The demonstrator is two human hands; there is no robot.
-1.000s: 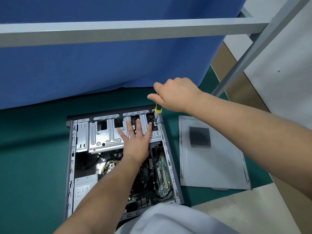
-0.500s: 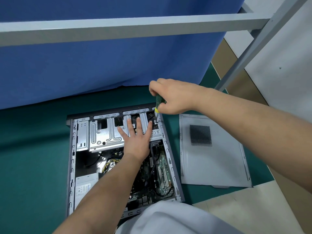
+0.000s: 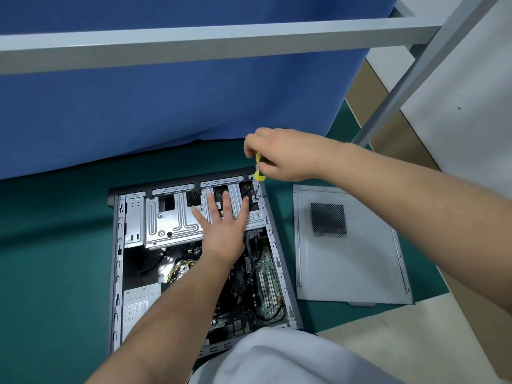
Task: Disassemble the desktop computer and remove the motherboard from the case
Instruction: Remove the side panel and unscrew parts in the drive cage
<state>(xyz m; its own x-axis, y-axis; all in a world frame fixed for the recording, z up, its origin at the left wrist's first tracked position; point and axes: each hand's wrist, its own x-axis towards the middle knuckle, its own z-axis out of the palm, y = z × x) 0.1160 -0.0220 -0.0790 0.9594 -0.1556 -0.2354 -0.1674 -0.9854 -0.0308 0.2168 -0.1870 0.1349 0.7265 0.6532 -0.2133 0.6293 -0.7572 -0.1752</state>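
An open grey computer case (image 3: pixel 115 273) lies flat on a green mat. A silver drive cage (image 3: pixel 169 217) spans its far end. The green motherboard (image 3: pixel 267 284) shows in the near right part, partly hidden by my left forearm. My left hand (image 3: pixel 224 228) presses flat, fingers spread, on the right part of the drive cage. My right hand (image 3: pixel 282 153) grips a yellow-and-black screwdriver (image 3: pixel 259 173) held upright, its tip on a screw at the cage's far right corner.
The removed grey side panel (image 3: pixel 352 245) lies on the mat right of the case. A power supply (image 3: pixel 138 303) sits in the case's near left. A blue curtain (image 3: pixel 166 106) hangs behind. A grey metal frame bar (image 3: pixel 221 37) crosses overhead.
My right hand's fingers have shifted on the screwdriver handle and risen a little, with the tip staying at the same screw. My left hand has stayed flat on the cage.
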